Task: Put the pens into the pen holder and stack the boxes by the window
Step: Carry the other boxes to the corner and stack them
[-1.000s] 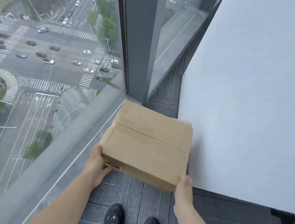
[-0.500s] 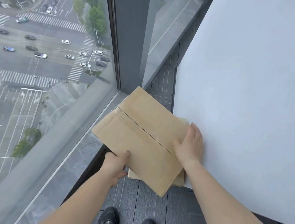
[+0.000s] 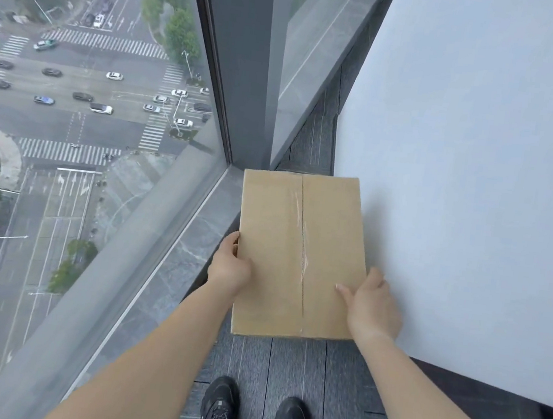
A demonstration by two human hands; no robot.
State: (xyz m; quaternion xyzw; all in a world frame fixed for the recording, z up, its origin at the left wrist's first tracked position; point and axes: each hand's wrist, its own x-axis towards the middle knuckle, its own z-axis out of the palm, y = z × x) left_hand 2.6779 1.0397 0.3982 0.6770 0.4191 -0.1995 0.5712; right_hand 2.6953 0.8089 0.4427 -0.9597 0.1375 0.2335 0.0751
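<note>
A brown cardboard box (image 3: pixel 274 243), taped shut along a middle seam, lies flat between the window sill and the white wall, its long side pointing away from me. My left hand (image 3: pixel 229 267) grips its left edge, fingers curled on the side. My right hand (image 3: pixel 372 306) holds its near right corner, thumb lying on the top face. Whatever is under this box is hidden by it. No pens or pen holder are in view.
A floor-to-ceiling window (image 3: pixel 89 119) with a grey stone sill (image 3: pixel 172 266) runs along the left; a dark mullion (image 3: pixel 243 67) stands at the corner. A white wall (image 3: pixel 480 163) closes the right. My black shoes (image 3: pixel 221 409) stand on dark carpet tiles.
The box has been turned from a skewed angle to lie square with the wall. My right hand slid from the far right edge to the near right corner; my left moved to the left edge.
</note>
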